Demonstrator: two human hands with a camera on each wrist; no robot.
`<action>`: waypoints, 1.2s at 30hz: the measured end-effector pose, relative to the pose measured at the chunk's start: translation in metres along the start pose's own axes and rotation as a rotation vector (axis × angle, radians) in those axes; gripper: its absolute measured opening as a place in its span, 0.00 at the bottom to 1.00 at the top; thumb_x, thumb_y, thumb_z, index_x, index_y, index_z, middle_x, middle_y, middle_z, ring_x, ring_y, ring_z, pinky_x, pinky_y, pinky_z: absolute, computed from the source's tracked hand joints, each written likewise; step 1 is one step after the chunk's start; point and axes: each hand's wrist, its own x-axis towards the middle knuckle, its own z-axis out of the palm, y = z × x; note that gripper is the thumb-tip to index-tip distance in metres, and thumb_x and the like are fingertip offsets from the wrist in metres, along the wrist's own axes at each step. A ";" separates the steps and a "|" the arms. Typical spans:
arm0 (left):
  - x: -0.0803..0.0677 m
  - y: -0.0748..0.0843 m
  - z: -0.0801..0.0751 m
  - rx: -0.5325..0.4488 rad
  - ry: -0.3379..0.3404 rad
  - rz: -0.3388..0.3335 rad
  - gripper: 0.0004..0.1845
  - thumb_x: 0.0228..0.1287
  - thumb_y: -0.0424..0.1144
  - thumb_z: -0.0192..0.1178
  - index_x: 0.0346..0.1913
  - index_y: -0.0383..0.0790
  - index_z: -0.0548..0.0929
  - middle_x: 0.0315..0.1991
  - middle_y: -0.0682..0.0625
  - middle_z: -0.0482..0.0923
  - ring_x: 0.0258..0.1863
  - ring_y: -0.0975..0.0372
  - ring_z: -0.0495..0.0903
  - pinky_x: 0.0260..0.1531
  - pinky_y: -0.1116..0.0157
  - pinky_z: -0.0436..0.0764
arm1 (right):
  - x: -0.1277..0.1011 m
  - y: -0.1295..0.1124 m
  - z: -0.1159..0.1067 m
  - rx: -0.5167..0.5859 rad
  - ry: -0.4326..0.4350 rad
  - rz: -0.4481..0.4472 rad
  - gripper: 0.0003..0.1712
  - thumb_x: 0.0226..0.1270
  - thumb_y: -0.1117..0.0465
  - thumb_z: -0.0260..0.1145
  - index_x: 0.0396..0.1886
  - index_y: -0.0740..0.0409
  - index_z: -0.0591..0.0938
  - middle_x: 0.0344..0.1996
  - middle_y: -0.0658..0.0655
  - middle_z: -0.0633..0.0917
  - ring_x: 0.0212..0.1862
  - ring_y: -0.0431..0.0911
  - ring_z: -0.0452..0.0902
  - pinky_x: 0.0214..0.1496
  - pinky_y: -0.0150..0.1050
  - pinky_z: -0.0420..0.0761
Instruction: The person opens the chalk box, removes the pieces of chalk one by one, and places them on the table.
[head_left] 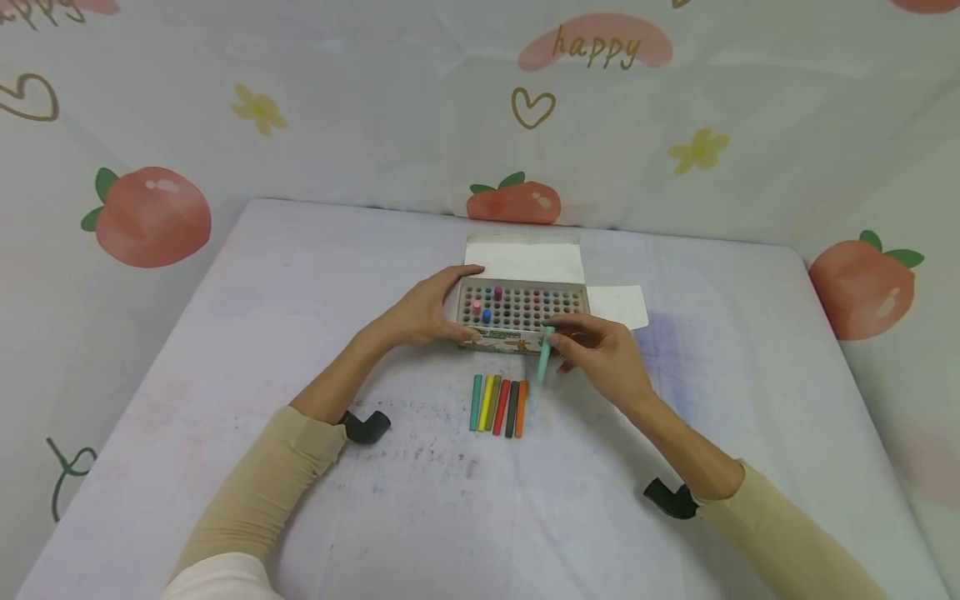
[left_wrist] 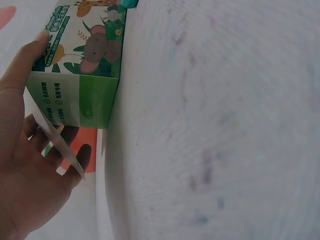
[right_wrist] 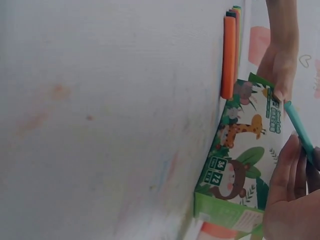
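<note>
An open chalk box with rows of round holes sits at the middle of the table. My left hand grips its left end, thumb at the near side and fingers toward the back. Between thumb and fingers of my right hand is a teal chalk stick, tilted over the box's front edge. Magenta, pink and blue chalk poke up from the holes. In the left wrist view, a pale end flap crosses the fingers.
Before the box lies a row of chalk sticks, from teal and yellow to orange. The box's lid is folded back, and a side flap spreads right. A printed cloth hangs behind the table.
</note>
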 end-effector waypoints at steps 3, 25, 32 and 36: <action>0.000 0.000 0.000 -0.002 -0.004 -0.001 0.57 0.44 0.53 0.80 0.77 0.51 0.58 0.67 0.46 0.67 0.62 0.54 0.68 0.62 0.49 0.67 | -0.004 0.003 0.000 -0.006 -0.021 0.025 0.17 0.68 0.65 0.68 0.55 0.68 0.82 0.43 0.65 0.87 0.30 0.54 0.84 0.34 0.43 0.84; -0.002 0.002 -0.001 -0.007 -0.001 -0.003 0.59 0.44 0.52 0.80 0.78 0.51 0.56 0.71 0.46 0.64 0.66 0.54 0.65 0.65 0.48 0.64 | -0.017 0.022 0.011 0.016 -0.175 0.151 0.16 0.68 0.66 0.68 0.52 0.70 0.83 0.39 0.65 0.87 0.34 0.52 0.86 0.35 0.47 0.85; -0.002 0.001 -0.001 -0.008 -0.002 -0.003 0.59 0.43 0.53 0.80 0.78 0.52 0.57 0.69 0.46 0.65 0.63 0.54 0.67 0.64 0.48 0.65 | -0.018 0.030 0.013 -0.044 -0.207 0.209 0.15 0.68 0.66 0.67 0.51 0.68 0.85 0.39 0.62 0.88 0.33 0.51 0.86 0.36 0.42 0.84; -0.001 0.002 0.000 -0.010 -0.007 0.001 0.59 0.43 0.53 0.81 0.78 0.52 0.57 0.68 0.46 0.66 0.62 0.54 0.68 0.63 0.48 0.65 | -0.019 0.031 0.013 -0.085 -0.209 0.254 0.14 0.68 0.65 0.68 0.50 0.67 0.86 0.34 0.60 0.89 0.31 0.50 0.86 0.36 0.40 0.84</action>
